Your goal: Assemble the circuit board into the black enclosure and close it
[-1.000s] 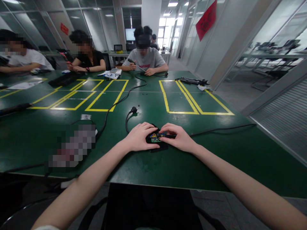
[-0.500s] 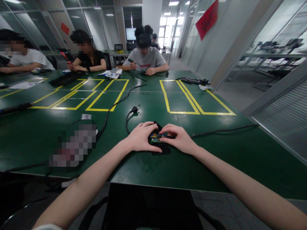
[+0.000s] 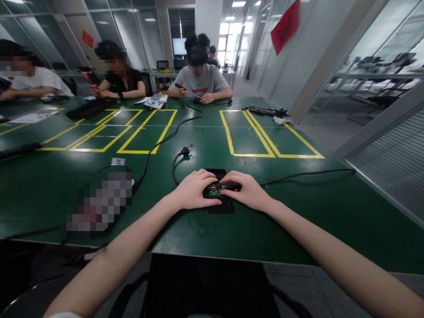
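An opened black plastic case (image 3: 221,206) lies on the green table, with a green circuit board (image 3: 213,192) and thin coloured wires exposed inside. My left hand (image 3: 194,190) grips the case from the left, thumb at its near side and fingers at its far side. At the case's right end, my right hand (image 3: 250,191) pinches a black cord (image 3: 233,185) close to the board, with thumb and forefinger. The fingers hide part of the wiring. Behind my left hand a black power plug (image 3: 185,151) lies on its curved cord.
Another black cord (image 3: 308,175) runs off to the right. At left lies a blurred-out object (image 3: 102,203) beside a small number tag (image 3: 118,161). Yellow tape rectangles (image 3: 253,155) mark the table farther off. A co-worker (image 3: 198,79) sits opposite, holding a tool; others sit at left.
The case has turned slightly and its far black part shows more between my hands. My right fingers have shifted a little on the cord, and both hands stay at the case.
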A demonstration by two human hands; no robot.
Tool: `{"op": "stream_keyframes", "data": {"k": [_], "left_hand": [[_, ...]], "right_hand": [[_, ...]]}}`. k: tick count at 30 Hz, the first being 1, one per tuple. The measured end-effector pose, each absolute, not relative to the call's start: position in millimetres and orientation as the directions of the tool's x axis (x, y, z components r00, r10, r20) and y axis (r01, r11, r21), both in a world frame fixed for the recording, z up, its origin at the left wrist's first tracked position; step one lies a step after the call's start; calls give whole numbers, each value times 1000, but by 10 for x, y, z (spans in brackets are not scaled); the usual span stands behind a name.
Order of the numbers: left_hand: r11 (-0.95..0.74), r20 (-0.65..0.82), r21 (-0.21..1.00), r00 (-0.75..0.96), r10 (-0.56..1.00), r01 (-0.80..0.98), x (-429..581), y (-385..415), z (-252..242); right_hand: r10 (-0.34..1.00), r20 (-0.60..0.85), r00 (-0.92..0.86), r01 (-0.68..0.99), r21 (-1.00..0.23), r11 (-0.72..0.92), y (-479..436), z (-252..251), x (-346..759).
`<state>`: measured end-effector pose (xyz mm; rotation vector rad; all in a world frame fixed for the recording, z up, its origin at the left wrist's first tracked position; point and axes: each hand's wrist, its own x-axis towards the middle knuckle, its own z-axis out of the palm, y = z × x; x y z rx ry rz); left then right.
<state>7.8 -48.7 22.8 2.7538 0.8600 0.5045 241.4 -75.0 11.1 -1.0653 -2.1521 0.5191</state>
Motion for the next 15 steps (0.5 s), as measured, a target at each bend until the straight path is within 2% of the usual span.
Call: {"op": "stream_keyframes", "data": {"k": [8,15], "left_hand": [[-785,274,376,751,601,492,65,-426,191],[-789,282,391,754,593,475,50,-391,176]], "right_hand": [[710,435,-554,536,-467,703,-704,130,2544],[720,397,-569,566,-446,693,-686,125,2596]]}}
